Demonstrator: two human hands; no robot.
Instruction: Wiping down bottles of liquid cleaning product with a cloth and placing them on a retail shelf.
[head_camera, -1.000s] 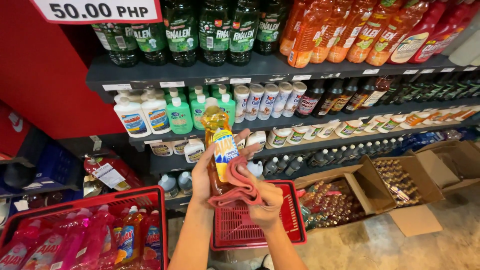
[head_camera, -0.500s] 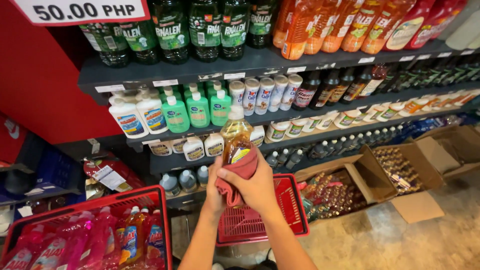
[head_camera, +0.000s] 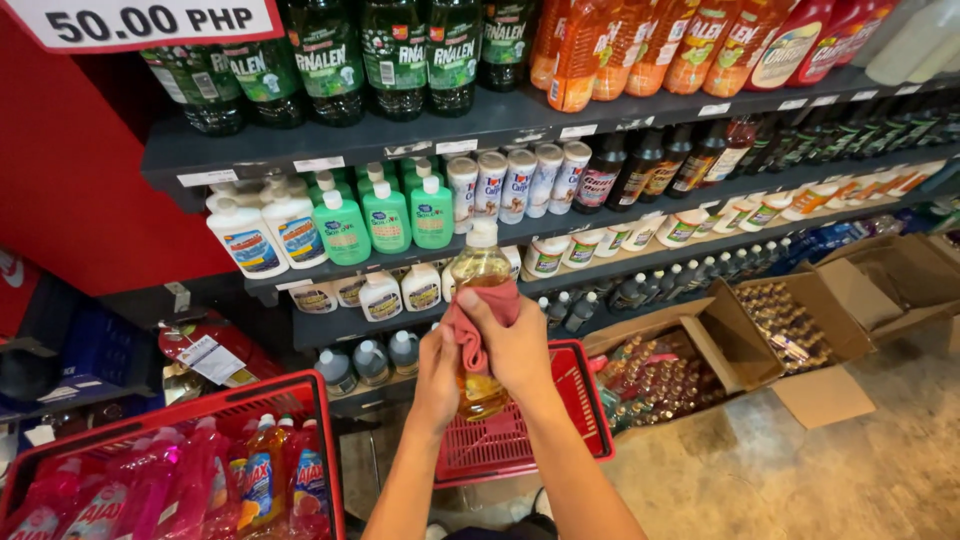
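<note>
Centre of frame: a clear plastic bottle of yellow liquid (head_camera: 481, 300) with a white cap is held upright in front of the shelving. The left hand (head_camera: 437, 372) wraps the lower part of the bottle from the left; its grip is closed around the bottle body. The right hand (head_camera: 517, 345) presses a pink cloth (head_camera: 478, 322) against the front of the bottle, fingers folded over the cloth; its grip is pinching the cloth against the bottle. The cloth covers the middle of the bottle, with the neck and cap showing above and the base showing below.

Directly beneath the hands, lower centre: an empty red shopping basket (head_camera: 570, 420). Lower left of frame: a second red basket (head_camera: 190, 410) holding pink and orange cleaner bottles (head_camera: 262, 478).

Behind the hands, a dark shelf unit (head_camera: 400, 135) spans the frame. Top row, upper centre: dark green bottles (head_camera: 395, 50); upper right: orange bottles (head_camera: 620, 45). Middle row, left of centre: white jugs (head_camera: 270, 235) beside light green pump bottles (head_camera: 385, 215).

Right of frame, on the floor: open cardboard cartons (head_camera: 745, 335) packed with small bottles. Upper left corner: a white price sign (head_camera: 150, 20) on a red panel.
</note>
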